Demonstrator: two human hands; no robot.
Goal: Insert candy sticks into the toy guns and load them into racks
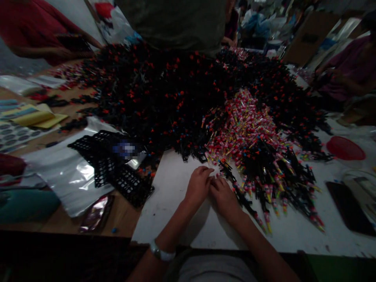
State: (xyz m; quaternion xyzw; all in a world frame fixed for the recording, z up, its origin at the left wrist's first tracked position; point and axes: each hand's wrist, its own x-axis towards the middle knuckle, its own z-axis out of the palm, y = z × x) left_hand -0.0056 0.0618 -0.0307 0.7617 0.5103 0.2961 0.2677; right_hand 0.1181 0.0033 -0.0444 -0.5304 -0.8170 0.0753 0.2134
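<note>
Both hands meet over the white board in front of me. My left hand has its fingers bent and drawn together, their tips reaching toward the right hand. Beside it, my right hand is closed too, its fingertips almost touching the left ones. Whatever lies between the fingers is hidden or too small to name. Just beyond the right hand is a small black toy gun. More toy guns with small pink-and-yellow tubes at their ends lie to the right.
A big heap of black toy guns with orange tips fills the table's back. A pile of pink tubes slopes toward me. Left are black perforated strips on a plastic bag; right, a red lid and phone. Other people work around.
</note>
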